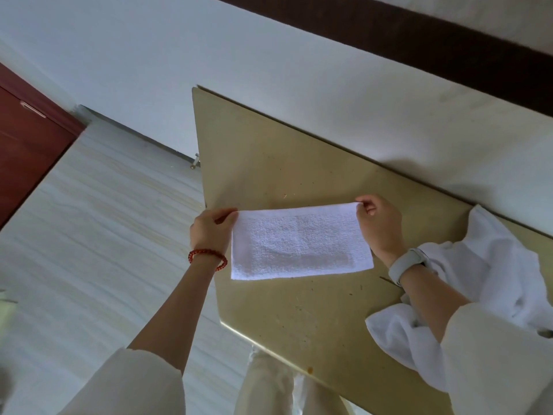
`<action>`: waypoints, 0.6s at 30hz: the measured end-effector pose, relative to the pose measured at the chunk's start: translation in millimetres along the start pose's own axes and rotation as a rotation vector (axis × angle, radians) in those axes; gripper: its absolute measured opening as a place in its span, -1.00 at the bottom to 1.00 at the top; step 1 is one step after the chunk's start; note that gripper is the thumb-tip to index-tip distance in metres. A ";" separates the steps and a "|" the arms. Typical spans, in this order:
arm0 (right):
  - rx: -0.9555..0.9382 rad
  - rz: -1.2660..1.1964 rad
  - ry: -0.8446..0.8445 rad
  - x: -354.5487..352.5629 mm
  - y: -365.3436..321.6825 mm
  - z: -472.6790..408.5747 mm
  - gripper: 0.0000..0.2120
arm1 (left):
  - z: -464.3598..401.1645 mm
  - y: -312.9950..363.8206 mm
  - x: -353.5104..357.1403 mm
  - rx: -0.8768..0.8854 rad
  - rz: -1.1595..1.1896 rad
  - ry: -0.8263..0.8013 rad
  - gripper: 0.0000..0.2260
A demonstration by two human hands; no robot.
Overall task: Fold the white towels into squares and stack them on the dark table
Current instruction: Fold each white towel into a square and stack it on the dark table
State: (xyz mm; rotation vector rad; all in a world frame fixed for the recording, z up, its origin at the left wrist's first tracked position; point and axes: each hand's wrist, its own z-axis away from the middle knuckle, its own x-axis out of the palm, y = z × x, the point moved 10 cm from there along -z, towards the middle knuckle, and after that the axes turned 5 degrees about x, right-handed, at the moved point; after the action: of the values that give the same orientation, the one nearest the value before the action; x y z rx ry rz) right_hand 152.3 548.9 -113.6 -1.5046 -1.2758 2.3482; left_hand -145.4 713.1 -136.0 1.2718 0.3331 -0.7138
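Reddish-brown wood fills the far left edge of the frame, a cabinet door [27,139] with a metal handle. Right of it the pale, streaked floor [98,235] spreads across the lower left.

The left hand [211,230] sits just left of centre, a red bead bracelet [207,259] on its wrist and a cream sleeve [131,384] further down the arm. Its thumb and fingers pinch the upper left corner of the folded white towel [299,242].

This towel is a long rectangle, apparently doubled over. Its long axis runs left to right across the middle of the frame, tilting slightly up toward the right. The upper long edge is held taut between the two hands; the lower edge lies toward the bottom of the frame, and whether it rests flat on the tabletop [269,151] cannot be told. The tabletop is a speckled, yellowish-tan slab that sits diagonally, from the upper centre down to the lower right.

The right hand [378,224], right of centre, pinches the towel's upper right corner between thumb and curled fingers. A pale wristband [407,263] wraps that wrist.

At the right edge of the frame a loose heap of white towels [490,265] lies crumpled on the tabletop, partly under the right forearm. Along the upper part of the frame runs a white wall [209,55], crossed at the upper right by a dark brown band [419,46].
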 end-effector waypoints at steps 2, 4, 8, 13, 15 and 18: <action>-0.004 0.003 -0.003 2.5 0.2 -1.0 -0.81 | -1.3 -1.4 0.1 0.005 -0.028 0.002 -0.84; -0.012 0.009 -0.003 4.8 1.4 -3.1 -0.81 | -3.3 -2.7 0.9 0.002 -0.050 0.005 -0.84; -0.047 0.050 0.016 6.5 2.5 -6.3 -0.82 | -3.6 -3.3 2.4 -0.012 -0.069 0.004 -0.84; -0.045 0.088 -0.022 14.9 10.4 -13.1 -0.83 | -2.9 5.7 1.1 0.035 -0.154 0.025 -0.82; -0.082 0.126 0.033 8.3 3.9 -6.8 -0.87 | 0.9 15.8 -3.0 0.088 -0.197 0.077 -0.76; -0.331 0.294 0.231 -7.4 -31.9 26.0 -0.78 | 24.7 52.4 -2.9 0.418 -0.321 0.169 -0.70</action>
State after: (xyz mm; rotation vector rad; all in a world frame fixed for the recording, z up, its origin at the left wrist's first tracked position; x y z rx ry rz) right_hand 124.6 550.6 -82.3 -2.1253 -1.5278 2.1029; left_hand -117.3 697.0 -87.9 1.7017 0.5547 -0.9857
